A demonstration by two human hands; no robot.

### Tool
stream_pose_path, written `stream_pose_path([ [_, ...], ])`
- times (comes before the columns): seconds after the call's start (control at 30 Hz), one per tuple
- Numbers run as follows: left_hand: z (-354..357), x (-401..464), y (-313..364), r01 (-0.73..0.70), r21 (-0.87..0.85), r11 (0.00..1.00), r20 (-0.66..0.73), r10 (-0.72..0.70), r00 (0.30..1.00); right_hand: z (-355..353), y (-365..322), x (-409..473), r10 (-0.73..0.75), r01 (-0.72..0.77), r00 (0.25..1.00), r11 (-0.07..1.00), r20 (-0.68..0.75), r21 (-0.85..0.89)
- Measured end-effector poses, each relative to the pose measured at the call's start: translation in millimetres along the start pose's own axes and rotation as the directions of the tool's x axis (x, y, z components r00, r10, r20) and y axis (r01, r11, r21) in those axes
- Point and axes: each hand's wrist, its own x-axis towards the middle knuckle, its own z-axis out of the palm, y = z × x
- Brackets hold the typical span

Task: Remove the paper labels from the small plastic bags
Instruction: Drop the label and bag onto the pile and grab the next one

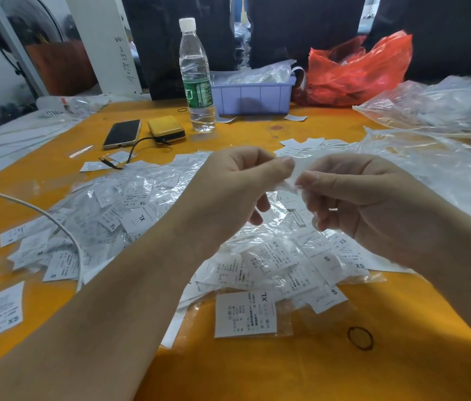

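Above one heap of labelled bags (188, 227) on one orange table (286, 371), left hand (228, 192) and right hand (355, 204) both pinching one small bag (293, 180), contents blurred, one bottle (196, 79), one phone (122, 134) behind.

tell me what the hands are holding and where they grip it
Both hands pinch one small bag above the pile: the left hand holds its left edge, the right hand its right edge, thumbs on top.

Orange table (257, 369), lilac tray (253, 96), red bag (355, 73) (translucent), black-printed white labels (246, 314)
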Motion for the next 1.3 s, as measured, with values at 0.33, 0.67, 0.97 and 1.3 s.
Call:
stream_pose_path([
  [0.33,-12.4,4.4,0.7,-0.11,-0.175,0.978,-0.138,0.087,0.987,-4.3,0.9,1.7,-0.024,0.027,0.999,0.998,-0.048,0.061],
  [0.67,-6.0,3.6,-0.9,-0.137,-0.196,0.971,-0.12,0.115,0.986,-1.2,-0.7,1.1,-0.005,0.008,0.998,0.999,-0.055,0.054],
  [0.97,-0.3,2.4,0.3,-0.148,-0.208,0.967,-0.116,0.126,0.985,-1.2,-0.5,1.2,-0.008,0.01,0.999,0.999,-0.049,0.045],
  [1.3,1.5,1.7,0.4,-0.138,-0.24,0.961,-0.132,0.108,0.985,0.8,-1.6,1.5,-0.033,0.035,0.992,0.999,-0.126,0.008],
])
